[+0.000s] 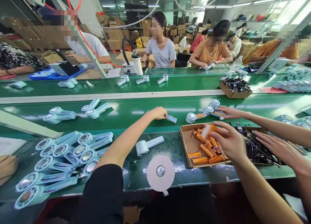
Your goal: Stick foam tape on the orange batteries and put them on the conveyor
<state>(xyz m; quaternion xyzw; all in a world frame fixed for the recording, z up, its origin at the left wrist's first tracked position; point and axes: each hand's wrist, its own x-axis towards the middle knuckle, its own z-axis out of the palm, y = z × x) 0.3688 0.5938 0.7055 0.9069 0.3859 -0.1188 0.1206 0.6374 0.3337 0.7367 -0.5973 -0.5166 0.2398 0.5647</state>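
Note:
My left hand reaches over the belt, fingers closed round a light-blue handheld fan; its handle sticks out to the right and the head is hidden. My right hand hovers above a cardboard tray, pinching an orange battery with a white patch, blurred by motion. Several orange-wrapped batteries lie in the tray beneath. Between my arms, another fan lies on the bench, behind a roll of white tape.
Several fans are piled at the left. A co-worker's hands are at the right, one at a fan on the belt, the other on black parts. People sit across the belt. A metal post stands at the left.

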